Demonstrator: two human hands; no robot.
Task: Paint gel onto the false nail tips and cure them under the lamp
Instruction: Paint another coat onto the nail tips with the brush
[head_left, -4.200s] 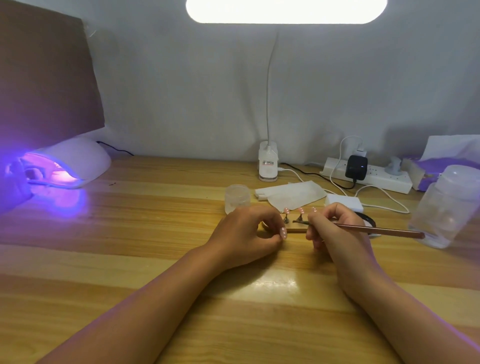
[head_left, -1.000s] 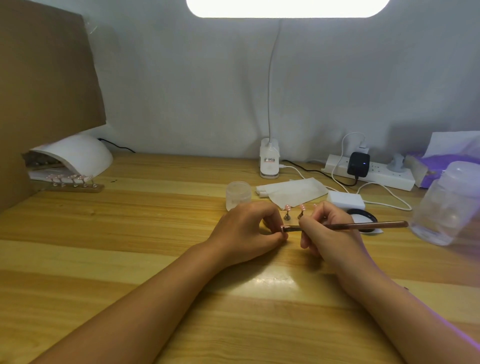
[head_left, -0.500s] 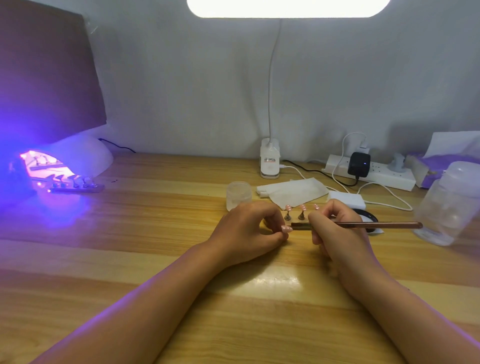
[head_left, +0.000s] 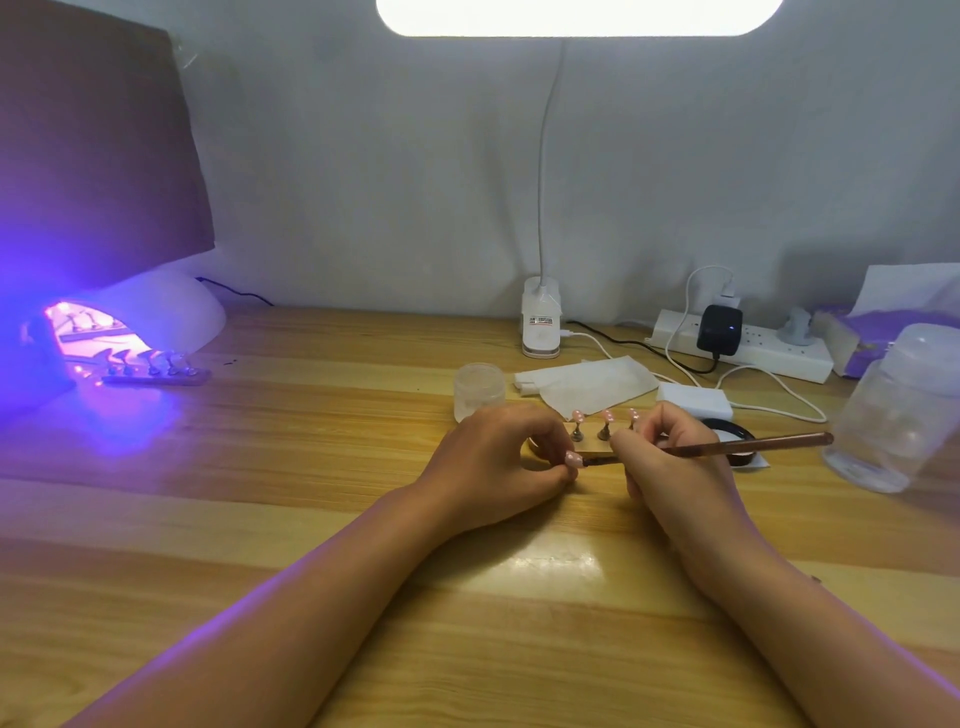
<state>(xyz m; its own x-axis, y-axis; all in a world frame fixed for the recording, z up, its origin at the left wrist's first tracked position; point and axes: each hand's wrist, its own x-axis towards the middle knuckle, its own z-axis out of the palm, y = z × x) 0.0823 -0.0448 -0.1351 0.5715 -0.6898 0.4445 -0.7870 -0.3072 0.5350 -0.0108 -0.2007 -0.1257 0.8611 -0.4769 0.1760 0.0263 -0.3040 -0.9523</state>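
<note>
Here the left hand (head_left: 498, 457) curls, pinching a pink tip (head_left: 573, 459); the right hand (head_left: 670, 467) grips a brush (head_left: 727, 447) whose bristles touch it. More tips (head_left: 605, 415) stand just behind. A frosted jar (head_left: 479, 389) sits on the counter (head_left: 311, 519), contents unclear. Another strip (head_left: 156, 375) lies at the lit lamp (head_left: 156, 317).

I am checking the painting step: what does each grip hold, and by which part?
The right grip holds the thin brown brush near its bristle end. The left grip pinches a small pink false nail tip; its held part is hidden.
</note>
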